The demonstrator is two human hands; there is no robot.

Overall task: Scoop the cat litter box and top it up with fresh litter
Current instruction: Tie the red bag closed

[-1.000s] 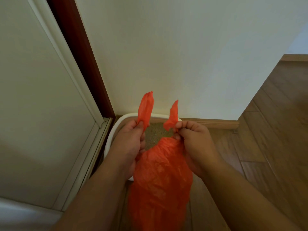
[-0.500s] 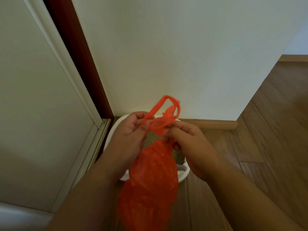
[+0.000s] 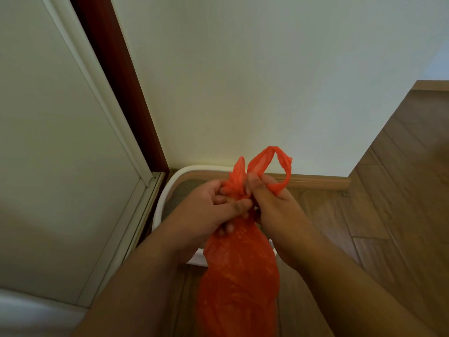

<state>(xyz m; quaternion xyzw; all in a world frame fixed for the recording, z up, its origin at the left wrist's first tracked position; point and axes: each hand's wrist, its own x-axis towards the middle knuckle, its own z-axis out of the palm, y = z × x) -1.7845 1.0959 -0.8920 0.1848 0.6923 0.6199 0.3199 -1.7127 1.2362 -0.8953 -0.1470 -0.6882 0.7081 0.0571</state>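
Observation:
An orange plastic bag (image 3: 239,271) hangs bulging in front of me, over the near edge of the white litter box (image 3: 170,186). My left hand (image 3: 204,210) pinches the bag's neck where the handles are twisted together. My right hand (image 3: 272,203) grips the other handle, whose loop stands up above my fingers. The box sits on the floor in the corner, with grey-brown litter (image 3: 184,190) showing at its far left. My hands and the bag hide most of the box.
A white wall (image 3: 243,81) stands right behind the box, with a wooden skirting board (image 3: 318,182) along its foot. A pale door panel (image 3: 60,142) and dark red frame (image 3: 116,69) close in the left side. Wooden floor (image 3: 388,215) spreads to the right.
The two bag handles, first held apart and upright, have been crossed and drawn together at the neck. My hands have closed in on each other, and one handle now forms a loop to the right.

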